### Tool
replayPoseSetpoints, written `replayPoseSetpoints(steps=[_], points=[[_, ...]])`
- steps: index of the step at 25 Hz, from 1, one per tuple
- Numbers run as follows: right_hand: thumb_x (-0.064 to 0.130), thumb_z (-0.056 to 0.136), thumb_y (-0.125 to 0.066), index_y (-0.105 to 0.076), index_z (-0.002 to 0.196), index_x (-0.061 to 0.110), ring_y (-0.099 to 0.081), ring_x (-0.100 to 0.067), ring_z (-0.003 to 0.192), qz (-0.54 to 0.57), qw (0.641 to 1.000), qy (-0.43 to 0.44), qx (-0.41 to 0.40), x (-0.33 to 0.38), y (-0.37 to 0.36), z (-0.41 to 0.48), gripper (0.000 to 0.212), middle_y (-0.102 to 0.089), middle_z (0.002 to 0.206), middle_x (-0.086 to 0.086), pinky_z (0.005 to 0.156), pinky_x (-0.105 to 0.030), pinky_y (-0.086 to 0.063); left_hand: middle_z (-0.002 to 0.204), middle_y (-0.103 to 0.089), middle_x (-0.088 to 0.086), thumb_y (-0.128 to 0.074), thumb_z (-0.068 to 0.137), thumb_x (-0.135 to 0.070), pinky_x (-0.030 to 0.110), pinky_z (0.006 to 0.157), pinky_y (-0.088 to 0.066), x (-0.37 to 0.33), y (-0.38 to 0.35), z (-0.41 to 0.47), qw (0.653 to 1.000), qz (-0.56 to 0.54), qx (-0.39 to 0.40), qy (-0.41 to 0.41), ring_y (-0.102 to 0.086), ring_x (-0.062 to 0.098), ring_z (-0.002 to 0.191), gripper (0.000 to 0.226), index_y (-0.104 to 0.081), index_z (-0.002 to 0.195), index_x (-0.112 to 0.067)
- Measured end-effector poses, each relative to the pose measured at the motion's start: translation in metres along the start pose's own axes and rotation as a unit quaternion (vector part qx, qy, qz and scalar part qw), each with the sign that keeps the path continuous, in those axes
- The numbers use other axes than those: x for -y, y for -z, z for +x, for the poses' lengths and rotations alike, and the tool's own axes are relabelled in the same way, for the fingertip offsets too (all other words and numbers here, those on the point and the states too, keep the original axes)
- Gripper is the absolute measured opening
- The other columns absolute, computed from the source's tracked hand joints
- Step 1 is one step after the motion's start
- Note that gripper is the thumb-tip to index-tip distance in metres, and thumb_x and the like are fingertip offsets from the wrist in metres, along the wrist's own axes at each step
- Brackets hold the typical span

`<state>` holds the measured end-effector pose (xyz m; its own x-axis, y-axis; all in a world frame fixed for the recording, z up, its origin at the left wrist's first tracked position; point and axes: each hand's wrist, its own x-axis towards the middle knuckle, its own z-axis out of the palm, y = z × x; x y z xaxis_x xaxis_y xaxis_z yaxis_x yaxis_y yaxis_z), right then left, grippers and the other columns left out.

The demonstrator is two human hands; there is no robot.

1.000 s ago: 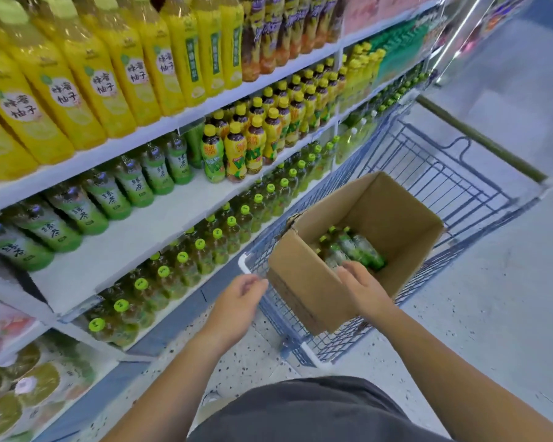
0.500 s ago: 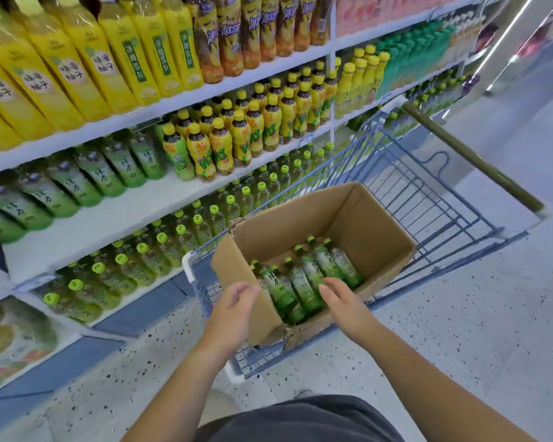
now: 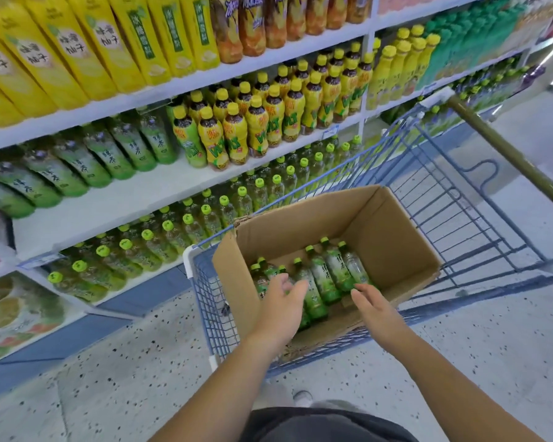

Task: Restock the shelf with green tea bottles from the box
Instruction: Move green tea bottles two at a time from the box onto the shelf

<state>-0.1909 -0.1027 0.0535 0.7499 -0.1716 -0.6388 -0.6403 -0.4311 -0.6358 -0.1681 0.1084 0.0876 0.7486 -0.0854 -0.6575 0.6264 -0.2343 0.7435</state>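
An open cardboard box (image 3: 393, 247) sits in a blue wire cart (image 3: 454, 199). Several green tea bottles (image 3: 332, 272) with green caps lie side by side on the box floor. My left hand (image 3: 283, 301) reaches into the box over the nearest bottles, fingers relaxed and slightly spread, holding nothing. My right hand (image 3: 375, 306) hovers over the box's near edge by the right-hand bottles, fingers straight. On the left, the white shelf (image 3: 109, 205) carries a row of green tea bottles (image 3: 109, 151) with bare board in front of them.
Yellow-labelled drinks (image 3: 243, 135) stand to the right on the same shelf, tall yellow bottles (image 3: 109, 46) above, green-capped bottles (image 3: 160, 237) below. The cart's olive handle (image 3: 505, 154) runs at the right. Speckled floor (image 3: 492, 346) lies around the cart.
The view has shifted toward the box. Both hands moved from the box's near edge into its opening, the left now over the bottles.
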Motion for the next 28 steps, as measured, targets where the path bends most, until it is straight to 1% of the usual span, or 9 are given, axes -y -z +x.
replayPoseSetpoints(steps=[3, 7, 11, 15, 18, 20, 22, 24, 28], points=[[0.053, 0.104, -0.041, -0.039, 0.152, 0.026, -0.045, -0.010, 0.117, -0.033, 0.999, -0.006, 0.007, -0.002, 0.009, 0.025, 0.055, -0.050, 0.145, 0.004, 0.097, -0.031, -0.034, 0.123, -0.049, -0.003, -0.044, 0.100, -0.052, 0.029, 0.082, -0.039, -0.007, -0.020, 0.029, 0.999, 0.005, -0.010, 0.036, -0.051, 0.007, 0.094, 0.070, -0.025, 0.157, -0.017], [0.052, 0.104, -0.039, -0.039, 0.153, 0.022, -0.046, -0.012, 0.115, -0.113, 0.993, 0.007, 0.045, 0.002, 0.002, 0.077, 0.057, -0.051, 0.147, -0.002, 0.093, -0.028, -0.032, 0.151, -0.045, 0.007, -0.049, 0.099, -0.044, 0.038, 0.105, -0.038, 0.005, -0.037, 0.067, 0.992, 0.011, -0.084, 0.096, -0.046, 0.029, 0.134, 0.070, -0.025, 0.158, -0.013], [0.056, 0.103, -0.036, -0.036, 0.154, 0.022, -0.047, -0.022, 0.134, -0.181, 0.976, 0.009, 0.123, -0.004, -0.021, 0.150, 0.061, -0.047, 0.153, -0.004, 0.094, -0.028, -0.031, 0.147, -0.049, 0.013, -0.051, 0.097, -0.039, 0.045, 0.107, -0.046, 0.036, -0.052, 0.117, 0.969, -0.018, -0.175, 0.172, -0.052, 0.034, 0.128, 0.063, -0.035, 0.151, -0.011], [0.056, 0.104, -0.034, -0.032, 0.156, 0.020, -0.052, -0.019, 0.109, -0.249, 0.948, 0.018, 0.196, -0.016, -0.051, 0.210, 0.063, -0.047, 0.152, -0.007, 0.086, -0.032, -0.036, 0.150, -0.040, 0.012, -0.054, 0.096, -0.045, 0.040, 0.101, -0.042, 0.069, -0.064, 0.160, 0.933, 0.048, -0.230, 0.274, -0.043, 0.034, 0.134, 0.072, -0.027, 0.153, -0.010], [0.056, 0.103, -0.036, -0.034, 0.155, 0.017, -0.057, -0.026, 0.118, -0.255, 0.937, 0.011, 0.238, -0.029, -0.081, 0.253, 0.065, -0.053, 0.144, -0.009, 0.089, -0.033, -0.042, 0.149, -0.041, 0.013, -0.065, 0.089, -0.049, 0.045, 0.104, -0.042, 0.095, -0.062, 0.193, 0.906, 0.123, -0.242, 0.325, -0.044, 0.035, 0.134, 0.083, -0.025, 0.150, -0.009], [0.055, 0.103, -0.038, -0.037, 0.154, 0.014, -0.060, -0.026, 0.108, -0.245, 0.935, 0.005, 0.258, -0.035, -0.105, 0.275, 0.065, -0.059, 0.129, -0.009, 0.084, -0.033, -0.046, 0.150, -0.039, 0.014, -0.073, 0.085, -0.044, 0.046, 0.105, -0.043, 0.111, -0.057, 0.211, 0.892, 0.155, -0.255, 0.339, -0.043, 0.035, 0.136, 0.093, -0.020, 0.152, -0.007], [0.053, 0.103, -0.040, -0.041, 0.151, 0.013, -0.055, -0.025, 0.113, -0.237, 0.935, 0.010, 0.265, -0.037, -0.125, 0.288, 0.062, -0.054, 0.142, -0.012, 0.087, -0.032, -0.040, 0.150, -0.040, 0.016, -0.077, 0.083, -0.038, 0.045, 0.106, -0.042, 0.123, -0.053, 0.224, 0.883, 0.180, -0.273, 0.335, -0.044, 0.035, 0.136, 0.097, -0.018, 0.153, -0.004], [0.051, 0.103, -0.041, -0.048, 0.144, 0.013, -0.051, -0.018, 0.100, -0.237, 0.934, 0.013, 0.266, -0.040, -0.139, 0.297, 0.056, -0.056, 0.140, -0.012, 0.080, -0.030, -0.036, 0.147, -0.043, 0.017, -0.077, 0.083, -0.035, 0.044, 0.105, -0.043, 0.131, -0.055, 0.235, 0.876, 0.190, -0.287, 0.337, -0.047, 0.035, 0.134, 0.093, -0.021, 0.150, -0.002], [0.050, 0.094, -0.057, -0.065, 0.116, 0.014, -0.056, -0.013, 0.072, -0.215, 0.937, -0.035, 0.272, -0.049, -0.153, 0.303, 0.043, -0.068, 0.107, -0.015, 0.067, -0.030, -0.046, 0.141, -0.049, 0.019, -0.072, 0.089, -0.021, 0.043, 0.101, -0.046, 0.143, -0.056, 0.246, 0.861, 0.219, -0.303, 0.344, -0.052, 0.036, 0.129, 0.068, -0.032, 0.140, -0.003]])
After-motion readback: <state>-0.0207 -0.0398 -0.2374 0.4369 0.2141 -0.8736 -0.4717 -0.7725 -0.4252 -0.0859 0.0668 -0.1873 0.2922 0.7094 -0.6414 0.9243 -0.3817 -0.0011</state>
